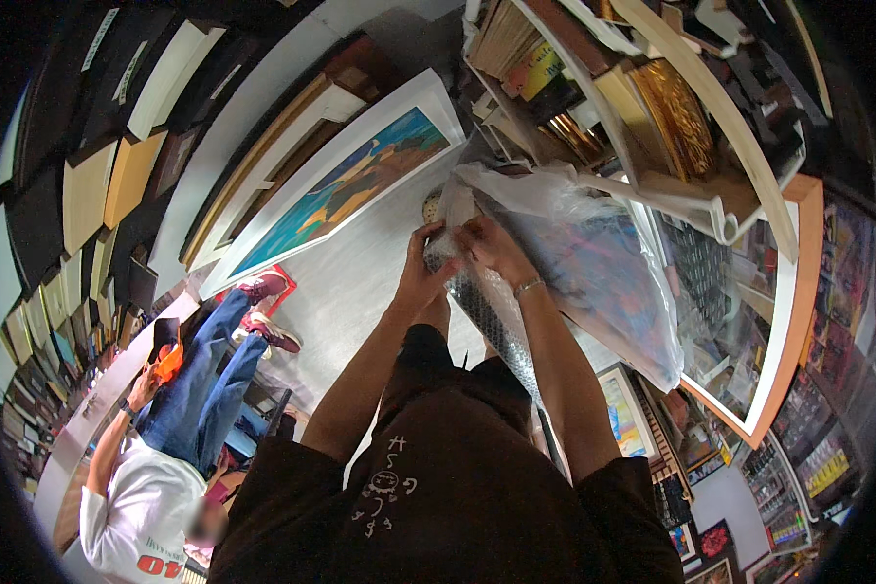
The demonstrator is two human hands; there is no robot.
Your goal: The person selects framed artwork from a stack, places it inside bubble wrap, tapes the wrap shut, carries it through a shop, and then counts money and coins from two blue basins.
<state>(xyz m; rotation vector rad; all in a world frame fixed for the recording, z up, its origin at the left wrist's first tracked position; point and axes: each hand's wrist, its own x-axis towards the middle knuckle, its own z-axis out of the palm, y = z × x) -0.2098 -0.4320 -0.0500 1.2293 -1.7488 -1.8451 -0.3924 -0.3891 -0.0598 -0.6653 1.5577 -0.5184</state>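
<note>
In front of my body stands a large flat picture (594,258), tilted and covered in clear, wrinkled plastic; blue and reddish colours show through. A strip of bubble wrap (492,316) runs down along its near edge. My left hand (426,271) pinches the bubble wrap near its upper end, fingers closed. Just beside it, my right hand (496,251) is closed on the same bunched wrapping at the picture's corner. Exactly which layer each set of fingertips holds is hard to make out.
On the left, a mounted seascape print (350,180) leans against frames. At right stands an orange-framed panel (788,321); shelves of frames (662,107) rise behind. A person in a white shirt (146,496), lower left, holds an orange thing (167,362). Grey floor (336,311) lies between.
</note>
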